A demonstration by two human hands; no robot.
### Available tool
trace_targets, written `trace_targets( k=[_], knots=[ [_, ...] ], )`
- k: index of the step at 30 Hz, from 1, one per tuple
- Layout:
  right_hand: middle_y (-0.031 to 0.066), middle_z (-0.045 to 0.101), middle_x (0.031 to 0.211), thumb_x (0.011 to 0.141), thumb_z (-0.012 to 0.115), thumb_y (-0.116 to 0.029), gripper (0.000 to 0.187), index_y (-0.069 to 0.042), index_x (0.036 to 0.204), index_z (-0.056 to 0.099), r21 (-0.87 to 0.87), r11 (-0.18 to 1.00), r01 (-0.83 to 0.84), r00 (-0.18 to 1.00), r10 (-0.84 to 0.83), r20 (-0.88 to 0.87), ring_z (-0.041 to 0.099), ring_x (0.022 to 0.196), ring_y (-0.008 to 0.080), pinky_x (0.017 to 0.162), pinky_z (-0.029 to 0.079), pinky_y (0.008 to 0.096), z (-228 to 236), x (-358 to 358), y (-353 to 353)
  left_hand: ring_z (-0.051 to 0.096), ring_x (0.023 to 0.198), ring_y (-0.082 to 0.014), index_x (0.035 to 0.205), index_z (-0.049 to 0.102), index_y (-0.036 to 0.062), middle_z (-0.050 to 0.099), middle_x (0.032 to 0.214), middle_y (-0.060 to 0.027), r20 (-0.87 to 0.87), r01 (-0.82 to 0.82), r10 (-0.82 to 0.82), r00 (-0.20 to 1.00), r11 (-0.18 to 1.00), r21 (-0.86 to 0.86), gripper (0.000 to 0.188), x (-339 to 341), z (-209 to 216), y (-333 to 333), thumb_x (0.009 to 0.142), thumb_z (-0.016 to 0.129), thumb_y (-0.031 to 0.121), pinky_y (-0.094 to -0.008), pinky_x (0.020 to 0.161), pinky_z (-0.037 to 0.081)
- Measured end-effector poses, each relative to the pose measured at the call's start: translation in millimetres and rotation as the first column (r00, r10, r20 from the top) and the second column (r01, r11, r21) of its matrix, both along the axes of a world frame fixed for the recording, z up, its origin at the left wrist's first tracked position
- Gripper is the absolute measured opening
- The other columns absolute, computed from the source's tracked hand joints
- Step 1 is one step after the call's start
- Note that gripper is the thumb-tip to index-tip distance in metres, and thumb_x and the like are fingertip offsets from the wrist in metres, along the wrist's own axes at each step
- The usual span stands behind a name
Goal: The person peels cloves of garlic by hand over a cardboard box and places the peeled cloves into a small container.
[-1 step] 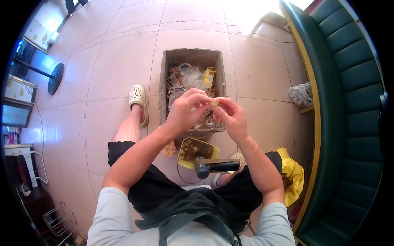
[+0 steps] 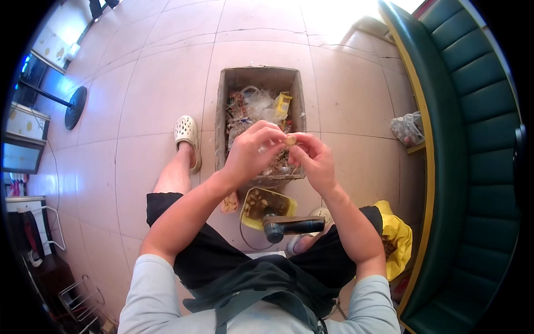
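My left hand [image 2: 253, 151] and my right hand [image 2: 316, 164] meet above a large bin, fingertips pinched round a small, rounded, pale tan piece [image 2: 291, 140]. Its exact kind is too small to make out. Below them, the grey bin [image 2: 221, 111] holds plastic bags, scraps and a yellow packet [image 2: 282, 104]. Nearer to me stands a yellow tub [image 2: 288, 201] with several similar tan pieces inside. A black corded tool [image 2: 297, 226] with a brown strip along its top lies across the tub's near side, between my knees.
Beside the tub is a small pinkish container [image 2: 228, 204] with pale pieces. A yellow bag [image 2: 397, 231] with brown contents stands by my right knee. Along the right runs a green padded bench [image 2: 445, 167], a clear plastic bag [image 2: 408, 129] next to it. A round black stand base [image 2: 76, 107] is far left.
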State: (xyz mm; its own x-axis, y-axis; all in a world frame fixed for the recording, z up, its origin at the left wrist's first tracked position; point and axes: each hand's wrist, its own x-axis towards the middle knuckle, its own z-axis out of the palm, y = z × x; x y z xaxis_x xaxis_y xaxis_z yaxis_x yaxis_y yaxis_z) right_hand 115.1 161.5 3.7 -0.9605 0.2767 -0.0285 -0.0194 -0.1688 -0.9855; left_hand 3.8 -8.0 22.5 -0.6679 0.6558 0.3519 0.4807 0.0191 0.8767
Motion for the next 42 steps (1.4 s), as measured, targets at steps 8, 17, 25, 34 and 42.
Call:
trace_targets(
  k=[8, 17, 25, 34, 42],
  knots=[
    [0.0003, 0.069, 0.087, 0.103, 0.067, -0.011, 0.023, -0.002, 0.123, 0.064, 0.076, 0.995, -0.056, 0.998, 0.055, 0.017, 0.064, 0.074, 0.0055, 0.061, 0.047, 0.0199, 12, 6, -4, 0.069, 0.092, -0.0255, 0.096, 0.068, 0.0056, 0.068, 0.100, -0.0097, -0.272, 0.039, -0.014, 0.962, 0.995, 0.089, 0.022, -4, -3, -1, 0.081, 0.079, -0.007, -0.0336, 0.077, 0.057],
    [-0.0004, 0.066, 0.087, 0.104, 0.063, -0.008, 0.025, 0.000, 0.128, 0.061, -0.041, 0.997, -0.069, 0.997, 0.070, 0.034, 0.058, 0.068, 0.0053, 0.059, 0.046, 0.0200, 10, 8, -6, 0.068, 0.093, -0.0226, 0.095, 0.063, 0.0049, 0.068, 0.103, -0.0094, -0.121, 0.060, -0.043, 0.992, 0.988, 0.143, 0.024, 2, 0, 0, 0.082, 0.078, -0.009, -0.0326, 0.079, 0.056],
    [-0.0017, 0.064, 0.083, 0.104, 0.065, -0.011, 0.024, -0.001, 0.126, 0.063, 0.089, 0.994, -0.058, 0.998, 0.054, 0.041, 0.057, 0.067, 0.0039, 0.060, 0.047, 0.0197, 11, 8, -6, 0.067, 0.094, -0.0121, 0.101, 0.065, 0.0023, 0.068, 0.101, -0.0054, 0.154, 0.031, -0.044, 0.987, 0.996, 0.085, 0.019, 1, -4, 0, 0.088, 0.075, -0.007, -0.0277, 0.082, 0.056],
    [0.0059, 0.069, 0.085, 0.097, 0.071, -0.003, 0.026, -0.001, 0.121, 0.064, 0.474, 0.876, 0.084, 0.995, -0.049, -0.086, 0.066, 0.071, 0.0118, 0.065, 0.054, 0.0261, -3, 5, -7, 0.070, 0.088, -0.0147, 0.108, 0.064, 0.0003, 0.069, 0.096, -0.0074, 0.204, 0.077, -0.062, 0.977, 0.995, -0.067, 0.013, 4, -5, 3, 0.096, 0.069, 0.002, -0.0303, 0.077, 0.057],
    [0.0146, 0.068, 0.090, 0.096, 0.070, -0.001, 0.019, -0.002, 0.112, 0.060, 0.684, 0.728, 0.045, 0.996, 0.021, -0.088, 0.071, 0.077, 0.0242, 0.068, 0.056, 0.0347, -11, 10, -5, 0.069, 0.087, -0.0435, 0.112, 0.056, -0.0004, 0.069, 0.092, -0.0249, -0.090, 0.197, -0.251, 0.964, 0.899, -0.392, 0.016, 3, -25, -3, 0.101, 0.054, 0.012, -0.0494, 0.074, 0.056]
  ],
)
